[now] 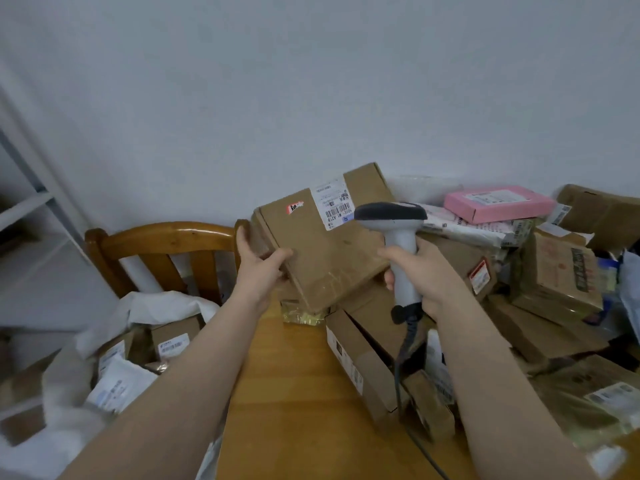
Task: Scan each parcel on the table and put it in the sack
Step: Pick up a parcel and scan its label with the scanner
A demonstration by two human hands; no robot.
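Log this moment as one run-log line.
step: scanning | left hand: holds brown parcel tilted up | right hand: grips scanner, head beside label | sack: contains parcels

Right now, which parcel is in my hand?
The brown box with the red sticker, gripped by your left hand; the others lie on the table or in the sack.
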